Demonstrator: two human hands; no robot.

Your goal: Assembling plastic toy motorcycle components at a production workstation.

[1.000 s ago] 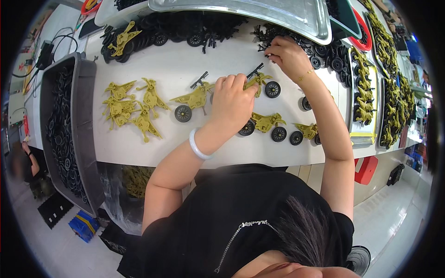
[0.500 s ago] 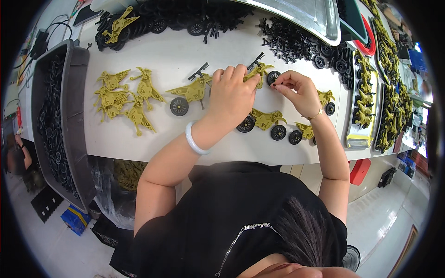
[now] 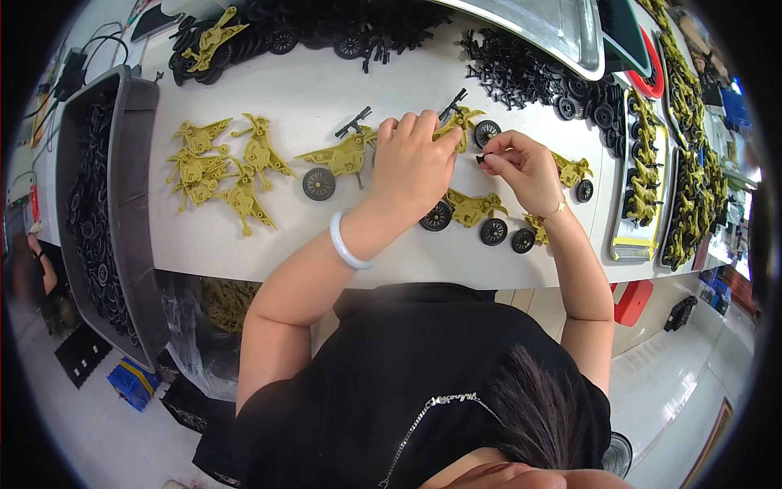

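My left hand [image 3: 414, 163] lies over an olive-yellow toy motorcycle body [image 3: 463, 121], its fingers curled on it; much of that body is hidden under the hand. A black handlebar piece [image 3: 453, 104] sticks up beyond the fingers, and a black spoked wheel [image 3: 486, 133] is at the body's right end. Close by, my right hand [image 3: 525, 169] pinches a small black plastic part [image 3: 481, 159] between thumb and fingertips. To the left is another motorcycle body [image 3: 340, 156] with one wheel [image 3: 318, 184] and a handlebar piece [image 3: 353, 122]. A wheeled motorcycle [image 3: 471, 209] lies nearer me.
Loose olive-yellow bodies [image 3: 199, 173] lie at the left. A grey bin [image 3: 140, 204] of black rings stands beyond them. Black small parts [image 3: 517, 73] and wheels are heaped at the back, near a metal tray [image 3: 562, 33]. Assembled motorcycles fill trays [image 3: 631, 248] at the right.
My right hand has shifted slightly down and away from the wheel, so the small black part shows more clearly. My left hand stays on the motorcycle body. The whole view has shifted slightly.
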